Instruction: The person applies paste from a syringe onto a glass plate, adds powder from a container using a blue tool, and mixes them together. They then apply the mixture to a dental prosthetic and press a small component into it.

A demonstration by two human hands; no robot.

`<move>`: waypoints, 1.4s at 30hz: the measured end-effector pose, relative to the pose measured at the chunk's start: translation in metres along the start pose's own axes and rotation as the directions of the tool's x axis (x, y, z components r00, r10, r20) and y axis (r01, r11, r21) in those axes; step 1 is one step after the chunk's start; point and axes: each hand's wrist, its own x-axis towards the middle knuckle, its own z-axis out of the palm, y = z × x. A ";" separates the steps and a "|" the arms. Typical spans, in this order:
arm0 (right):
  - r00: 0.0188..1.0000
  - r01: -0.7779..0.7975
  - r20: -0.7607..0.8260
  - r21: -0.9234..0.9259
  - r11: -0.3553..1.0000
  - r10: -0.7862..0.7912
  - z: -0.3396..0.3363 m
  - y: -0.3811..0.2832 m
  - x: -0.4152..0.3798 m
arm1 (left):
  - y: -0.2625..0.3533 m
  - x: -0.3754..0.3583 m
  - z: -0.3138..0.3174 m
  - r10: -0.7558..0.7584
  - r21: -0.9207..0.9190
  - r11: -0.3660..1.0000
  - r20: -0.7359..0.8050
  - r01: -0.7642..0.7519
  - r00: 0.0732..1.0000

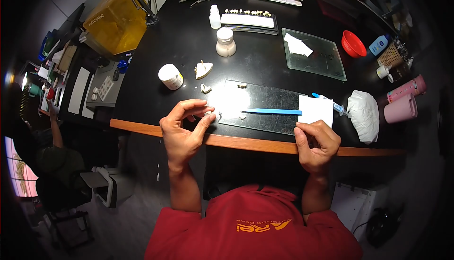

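Observation:
My left hand (182,130) is above the table's front edge, thumb and fingers pinched around a small whitish piece (209,113) whose kind I cannot make out. My right hand (318,144) is closed by the lower left corner of a white paper pad (316,110); whatever its fingertips hold, if anything, is too small to tell. Between the hands lies a glass slab (279,98), with a blue flat stick (272,112) across it reaching the pad. Small lumps (241,86) sit on the slab. Beyond my left hand are a whitish fragment (205,88) and a dental model (203,70).
A white jar (170,77), a second jar (226,42) and a white bottle (214,17) stand farther back, near a rack of tooth samples (248,20). To the right are another glass plate (314,56), a red bowl (353,44), a syringe (336,107) and a white bag (363,116).

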 end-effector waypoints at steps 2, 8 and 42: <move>1.000 0.005 -0.003 0.000 1.000 -0.005 0.001 0.000 0.000 | 0.001 -0.001 -0.001 -0.010 0.003 1.000 0.004 0.010 1.000; 1.000 -0.019 0.010 -0.014 1.000 0.019 0.000 -0.003 0.000 | -0.015 -0.001 -0.007 0.077 -0.164 0.984 0.040 -0.069 0.996; 1.000 -0.024 0.002 -0.012 1.000 0.024 0.001 0.000 -0.002 | -0.006 -0.001 -0.013 -0.062 -0.441 0.896 -0.012 0.051 0.998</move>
